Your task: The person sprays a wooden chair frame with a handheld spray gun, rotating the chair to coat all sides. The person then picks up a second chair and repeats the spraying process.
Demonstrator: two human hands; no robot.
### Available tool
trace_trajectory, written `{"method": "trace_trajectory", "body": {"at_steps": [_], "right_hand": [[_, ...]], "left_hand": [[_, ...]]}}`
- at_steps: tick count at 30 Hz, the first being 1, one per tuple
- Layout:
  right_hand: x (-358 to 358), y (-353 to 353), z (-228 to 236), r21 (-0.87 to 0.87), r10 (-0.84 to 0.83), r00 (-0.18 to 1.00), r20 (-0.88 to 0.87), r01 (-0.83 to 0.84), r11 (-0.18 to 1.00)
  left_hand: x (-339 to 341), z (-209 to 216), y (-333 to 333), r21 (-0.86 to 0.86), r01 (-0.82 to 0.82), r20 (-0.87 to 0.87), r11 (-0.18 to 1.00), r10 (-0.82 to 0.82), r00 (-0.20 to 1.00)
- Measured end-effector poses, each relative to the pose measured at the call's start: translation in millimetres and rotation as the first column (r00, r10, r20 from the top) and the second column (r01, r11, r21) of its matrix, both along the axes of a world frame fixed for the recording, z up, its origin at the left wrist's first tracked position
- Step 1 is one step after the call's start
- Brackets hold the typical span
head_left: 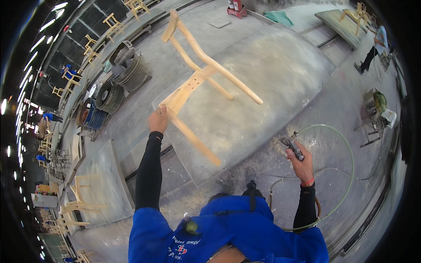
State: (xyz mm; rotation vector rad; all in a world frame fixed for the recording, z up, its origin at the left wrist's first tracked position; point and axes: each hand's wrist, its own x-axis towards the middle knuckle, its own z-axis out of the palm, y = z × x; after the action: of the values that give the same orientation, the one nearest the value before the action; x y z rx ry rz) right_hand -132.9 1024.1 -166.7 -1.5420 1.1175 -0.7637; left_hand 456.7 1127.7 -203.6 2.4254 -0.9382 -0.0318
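A pale wooden chair frame (196,82) with no seat panel is tilted over the large dusty grey board in front of me. My left hand (158,119) is closed round its near left corner, by the joint where a leg begins. That leg points toward me and looks slightly blurred. Whether the frame fully rests on the board I cannot tell. Off the board's right near edge, my right hand (302,165) is wrapped round a metal spray gun (292,147). The gun points up and left, apart from the chair frame. A thin pale green hose (352,160) loops from it.
The grey board (272,70) spans the middle. Metal drums (130,65) stand to the left. Another chair frame (81,204) sits on a board at lower left. A person (376,46) walks at the far right, near a stand (373,109). Hoses (324,170) cross the floor.
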Motion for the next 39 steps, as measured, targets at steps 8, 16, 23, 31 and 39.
{"method": "trace_trajectory", "body": {"at_steps": [8, 16, 23, 31, 39], "right_hand": [[73, 36, 48, -0.044, 0.151, 0.934, 0.324, -0.144, 0.989], [119, 24, 45, -0.043, 0.159, 0.932, 0.325, -0.153, 0.987], [113, 38, 38, -0.120, 0.080, 0.958, 0.275, -0.048, 0.992], [100, 58, 58, -0.049, 0.133, 0.950, 0.282, -0.124, 0.991], [77, 78, 54, -0.179, 0.058, 0.974, 0.217, -0.019, 0.984]], "left_hand": [[-7, 3, 6, -0.016, 0.079, 0.015, 0.997, -0.079, 0.997], [-34, 19, 8, -0.062, 0.171, 0.105, 0.983, -0.164, 0.981], [-32, 15, 8, -0.081, 0.158, 0.022, 0.984, -0.156, 0.987], [-27, 10, -3, -0.116, 0.134, -0.038, 0.984, -0.139, 0.990], [-15, -1, -6, -0.144, 0.131, -0.128, 0.981, -0.150, 0.980]]}}
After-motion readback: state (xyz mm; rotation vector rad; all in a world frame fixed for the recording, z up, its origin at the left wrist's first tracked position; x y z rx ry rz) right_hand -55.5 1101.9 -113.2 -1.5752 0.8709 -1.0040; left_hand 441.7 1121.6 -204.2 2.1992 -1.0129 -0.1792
